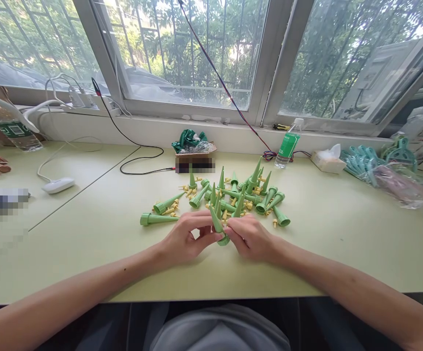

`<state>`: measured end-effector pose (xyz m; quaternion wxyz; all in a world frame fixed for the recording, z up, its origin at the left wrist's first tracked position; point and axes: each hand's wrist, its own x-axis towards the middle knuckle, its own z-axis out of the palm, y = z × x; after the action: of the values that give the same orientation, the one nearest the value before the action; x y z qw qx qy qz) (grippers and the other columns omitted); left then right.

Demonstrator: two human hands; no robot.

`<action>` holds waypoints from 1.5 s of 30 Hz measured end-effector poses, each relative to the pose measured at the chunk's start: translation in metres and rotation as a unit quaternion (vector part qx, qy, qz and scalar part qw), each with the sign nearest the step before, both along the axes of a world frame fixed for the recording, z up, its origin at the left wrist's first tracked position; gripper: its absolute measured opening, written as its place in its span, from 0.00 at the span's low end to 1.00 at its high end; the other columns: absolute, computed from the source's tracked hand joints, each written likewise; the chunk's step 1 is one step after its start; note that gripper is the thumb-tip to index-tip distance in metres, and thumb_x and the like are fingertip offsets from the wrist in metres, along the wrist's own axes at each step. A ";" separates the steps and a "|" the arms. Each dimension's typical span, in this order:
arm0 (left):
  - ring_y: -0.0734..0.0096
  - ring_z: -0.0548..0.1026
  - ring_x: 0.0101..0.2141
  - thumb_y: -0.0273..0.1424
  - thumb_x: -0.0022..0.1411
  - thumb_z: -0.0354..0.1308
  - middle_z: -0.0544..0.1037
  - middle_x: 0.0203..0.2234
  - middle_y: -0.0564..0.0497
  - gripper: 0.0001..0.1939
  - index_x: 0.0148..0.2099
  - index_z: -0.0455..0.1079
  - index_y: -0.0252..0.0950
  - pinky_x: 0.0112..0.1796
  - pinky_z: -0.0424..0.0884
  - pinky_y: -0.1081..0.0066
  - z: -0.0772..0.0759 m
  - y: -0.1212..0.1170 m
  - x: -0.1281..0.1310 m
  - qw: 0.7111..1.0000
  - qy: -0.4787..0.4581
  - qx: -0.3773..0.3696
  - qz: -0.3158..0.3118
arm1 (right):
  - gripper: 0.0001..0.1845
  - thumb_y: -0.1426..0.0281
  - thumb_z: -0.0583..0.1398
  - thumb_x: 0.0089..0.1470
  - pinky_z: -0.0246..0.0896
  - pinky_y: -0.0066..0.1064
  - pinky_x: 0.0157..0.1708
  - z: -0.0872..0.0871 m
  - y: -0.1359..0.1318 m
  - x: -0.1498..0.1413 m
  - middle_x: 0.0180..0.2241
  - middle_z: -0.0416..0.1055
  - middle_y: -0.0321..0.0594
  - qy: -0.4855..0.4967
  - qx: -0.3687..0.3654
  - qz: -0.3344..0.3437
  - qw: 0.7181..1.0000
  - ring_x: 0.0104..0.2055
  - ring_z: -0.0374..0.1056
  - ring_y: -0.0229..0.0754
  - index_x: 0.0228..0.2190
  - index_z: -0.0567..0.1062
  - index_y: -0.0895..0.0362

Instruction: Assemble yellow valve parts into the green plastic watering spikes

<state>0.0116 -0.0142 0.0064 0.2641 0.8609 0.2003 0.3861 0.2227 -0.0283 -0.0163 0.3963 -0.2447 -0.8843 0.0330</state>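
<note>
Window: 3 panes across the back, with bars and leafy trees outside.
Bench: pale yellow-green top (306, 268) below the window (192, 53), a seam running across its left part.
Left hand: resting low over the bench, the left hand (189, 236) has its fingers closed around the held cone, thumb near the wide end.
Right hand: the right hand (253, 236) has its fingers curled in, thumb and index at the cone's right side; I cannot tell whether they grip the cone or a small piece.
Bottle: green-labelled bottle (288, 146) upright near the sill, right of centre.
Carton: small open carton (196, 155) with green wrapping, behind the heap.
Tissues: tissue pack (326, 160) right of the bottle.
Held cone: 1 green held cone (217, 224), between the 2 hands at the heap's near edge, tip up and leaning left.
Heap: loose green cones (160, 219), some standing, others lying.
Smallest pieces: yellow fittings (275, 223) scattered among the cones.
</note>
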 end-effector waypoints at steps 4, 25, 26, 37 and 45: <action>0.77 0.68 0.23 0.30 0.67 0.60 0.73 0.24 0.51 0.08 0.36 0.77 0.34 0.24 0.66 0.76 0.000 -0.001 0.001 1.000 -0.004 0.018 0.000 | 0.19 0.69 0.46 0.70 0.39 0.29 0.22 0.001 0.000 0.000 0.20 0.50 0.28 -0.008 -0.004 -0.009 1.000 0.20 0.41 0.34 0.24 0.52 0.53; 0.76 0.65 0.26 0.35 0.69 0.57 0.71 0.25 0.50 0.13 0.38 0.77 0.30 0.25 0.63 0.77 0.005 0.001 0.000 0.989 0.011 -0.140 -0.041 | 0.19 0.69 0.46 0.70 0.39 0.29 0.23 0.001 0.000 0.001 0.19 0.50 0.28 -0.008 0.020 -0.016 1.000 0.20 0.41 0.33 0.24 0.51 0.53; 0.76 0.65 0.25 0.35 0.69 0.57 0.71 0.25 0.50 0.14 0.38 0.78 0.30 0.24 0.62 0.77 0.005 0.001 0.000 0.989 0.012 -0.142 -0.040 | 0.19 0.69 0.46 0.70 0.39 0.29 0.23 0.001 0.000 0.001 0.19 0.50 0.28 -0.008 0.021 -0.015 1.000 0.20 0.41 0.33 0.24 0.51 0.53; 0.77 0.68 0.25 0.39 0.69 0.56 0.72 0.29 0.49 0.16 0.36 0.74 0.30 0.25 0.68 0.78 0.005 0.003 0.001 0.985 0.006 -0.168 -0.049 | 0.22 0.62 0.48 0.71 0.39 0.27 0.21 0.006 0.000 -0.001 0.17 0.53 0.27 0.019 0.031 -0.003 0.999 0.17 0.43 0.31 0.23 0.53 0.53; 0.82 0.67 0.21 0.37 0.68 0.58 0.70 0.29 0.50 0.17 0.30 0.69 0.30 0.20 0.66 0.78 0.004 0.006 0.003 0.975 -0.029 -0.211 -0.072 | 0.23 0.60 0.50 0.70 0.40 0.27 0.20 0.000 0.003 -0.002 0.16 0.56 0.28 0.032 0.061 -0.009 0.998 0.17 0.45 0.31 0.23 0.56 0.54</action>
<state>0.0143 -0.0083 0.0100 0.4721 0.7864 0.2073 0.3401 0.2204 -0.0255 -0.0164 0.4393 -0.2268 -0.8691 -0.0168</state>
